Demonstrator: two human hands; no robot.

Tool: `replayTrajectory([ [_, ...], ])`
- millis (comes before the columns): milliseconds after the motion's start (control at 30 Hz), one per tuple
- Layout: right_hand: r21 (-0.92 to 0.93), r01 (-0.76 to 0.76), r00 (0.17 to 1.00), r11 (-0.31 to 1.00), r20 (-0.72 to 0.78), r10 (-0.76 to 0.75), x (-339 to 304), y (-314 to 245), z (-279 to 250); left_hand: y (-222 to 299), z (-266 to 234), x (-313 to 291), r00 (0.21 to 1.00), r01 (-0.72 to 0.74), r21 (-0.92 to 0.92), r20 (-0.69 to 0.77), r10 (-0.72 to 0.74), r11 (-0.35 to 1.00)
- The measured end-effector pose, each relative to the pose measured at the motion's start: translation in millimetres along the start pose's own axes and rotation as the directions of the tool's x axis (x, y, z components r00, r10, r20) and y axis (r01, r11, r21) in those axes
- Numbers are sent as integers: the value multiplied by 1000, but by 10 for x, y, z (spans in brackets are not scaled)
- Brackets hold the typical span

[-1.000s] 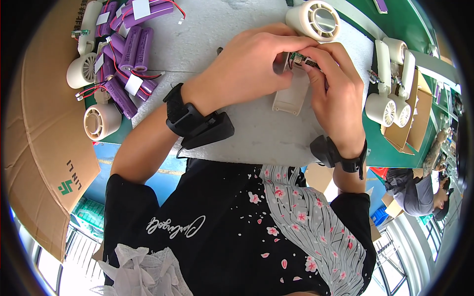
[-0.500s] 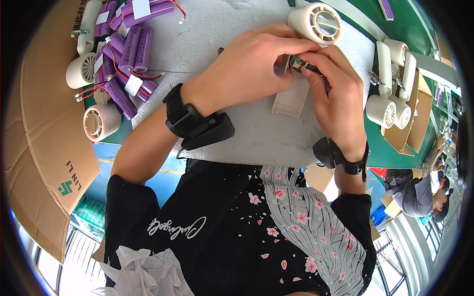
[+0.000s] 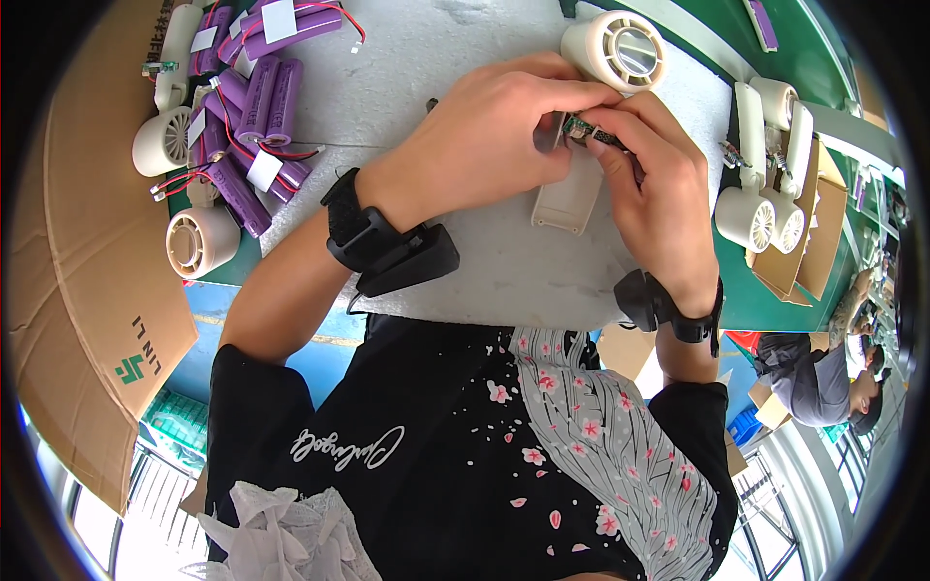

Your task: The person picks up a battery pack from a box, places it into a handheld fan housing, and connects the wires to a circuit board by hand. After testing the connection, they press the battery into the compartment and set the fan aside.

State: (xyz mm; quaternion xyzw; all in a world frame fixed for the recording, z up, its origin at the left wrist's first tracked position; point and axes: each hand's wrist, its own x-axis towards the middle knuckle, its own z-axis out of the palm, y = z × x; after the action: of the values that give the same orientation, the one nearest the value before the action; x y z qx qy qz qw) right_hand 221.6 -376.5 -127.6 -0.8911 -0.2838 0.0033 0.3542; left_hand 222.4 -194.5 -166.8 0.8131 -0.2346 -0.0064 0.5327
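Note:
A cream handheld fan lies on the pale foam mat, its round head (image 3: 615,50) at the far side and its open handle (image 3: 565,200) pointing toward me. My left hand (image 3: 494,131) is closed around the upper handle, just below the fan head. Between the thumb and fingers of my right hand (image 3: 659,184) is a small green circuit board (image 3: 579,128) with a dark strip on it. The board sits over the handle, close to my left fingertips. Both hands partly cover the handle, so I cannot tell how the board is seated.
Purple battery cells (image 3: 266,102) with red and black leads are heaped at the left. Cream fans lie beyond them and near the fan standing at the left edge (image 3: 201,240). More fans (image 3: 751,213) rest at the right by a cardboard box (image 3: 823,218). Someone sits farther right.
The fan head and handle have shifted very slightly to the left. My right fingers have moved a little on the circuit board; both hands keep their grips.

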Motion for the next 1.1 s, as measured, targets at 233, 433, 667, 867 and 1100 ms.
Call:
replayTrajectory([
  [233, -11, -28, 998, 1000, -59, 27, -26, -28, 27, -2, 3, -2, 1000, 12, 5, -4, -12, 1000],
  [433, -26, -126, 987, 992, -103, 122, -45, -53, 24, -12, -3, -5, 999, 35, 3, 5, -35, 999],
  [667, -117, -21, 990, 993, -139, 4, -28, -12, 28, -7, -25, 10, 1000, 10, 8, 9, -10, 1000],
  [867, -132, 11, 992, 991, -119, -27, -27, -2, 52, -31, -5, -11, 1000, -1, 5, -10, 1, 1000],
  [1100, -141, 13, 996, 990, -90, -26, -26, -38, 47, -4, -97, -2, 994, 36, -105, 107, -24, 994],
])
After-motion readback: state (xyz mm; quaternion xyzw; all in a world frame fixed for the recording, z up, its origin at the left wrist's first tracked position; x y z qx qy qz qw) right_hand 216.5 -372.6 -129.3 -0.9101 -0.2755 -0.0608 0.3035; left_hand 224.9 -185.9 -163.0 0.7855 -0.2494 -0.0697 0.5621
